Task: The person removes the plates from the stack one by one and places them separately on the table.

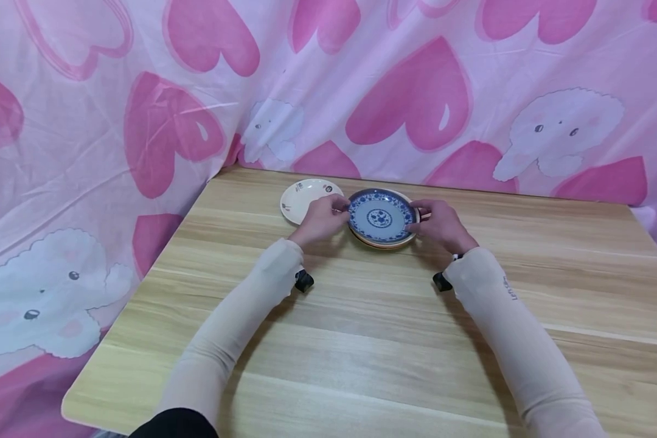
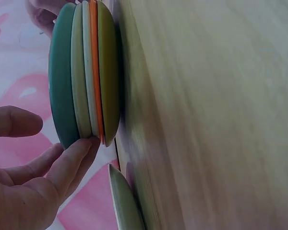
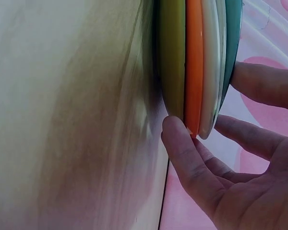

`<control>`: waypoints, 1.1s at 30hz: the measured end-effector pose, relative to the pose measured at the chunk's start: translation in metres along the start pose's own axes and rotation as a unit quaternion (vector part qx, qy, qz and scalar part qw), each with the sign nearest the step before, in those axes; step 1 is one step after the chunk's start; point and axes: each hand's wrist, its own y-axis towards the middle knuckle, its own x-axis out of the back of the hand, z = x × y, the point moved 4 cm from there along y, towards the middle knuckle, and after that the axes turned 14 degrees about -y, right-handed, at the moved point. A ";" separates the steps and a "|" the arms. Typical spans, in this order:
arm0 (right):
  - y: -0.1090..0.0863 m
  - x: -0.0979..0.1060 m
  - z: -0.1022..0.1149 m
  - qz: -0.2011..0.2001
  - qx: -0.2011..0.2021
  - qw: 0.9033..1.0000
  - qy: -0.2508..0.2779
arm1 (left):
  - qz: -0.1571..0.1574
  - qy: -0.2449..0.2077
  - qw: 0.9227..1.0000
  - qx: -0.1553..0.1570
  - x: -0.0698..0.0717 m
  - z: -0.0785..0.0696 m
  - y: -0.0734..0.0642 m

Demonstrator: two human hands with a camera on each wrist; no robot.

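Observation:
A stack of plates stands toward the table's far side, topped by a blue-and-white patterned plate [image 1: 379, 216]. From the side, the layers include a teal-edged plate [image 2: 62, 81], pale ones, an orange plate [image 3: 194, 67] and a yellow plate [image 3: 172, 57] at the bottom. My left hand [image 1: 323, 216] touches the stack's left edge with fairly straight fingers, its thumb apart from the plates. On the right edge, my right hand [image 1: 439, 225] holds the stack, thumb at the top plate's rim and fingers along the lower plates.
A white plate [image 1: 298, 204] with small printed motifs lies left of the stack, partly behind my left hand. Wooden tabletop [image 1: 372, 347] extends in front and to the right. A pink heart-patterned curtain [image 1: 306, 79] hangs behind the table and along its left.

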 end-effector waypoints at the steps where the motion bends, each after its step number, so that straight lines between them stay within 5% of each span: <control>1: 0.000 0.000 0.000 0.000 -0.001 1.000 -0.001 | 0.001 0.001 1.000 0.000 0.000 0.000 0.000; 12: -0.001 -0.001 0.001 0.006 -0.013 1.000 0.008 | 0.006 0.008 1.000 -0.005 -0.002 -0.002 0.001; 33: -0.001 0.000 0.002 0.011 -0.035 0.999 0.019 | 0.006 0.008 0.999 0.033 0.001 0.002 -0.001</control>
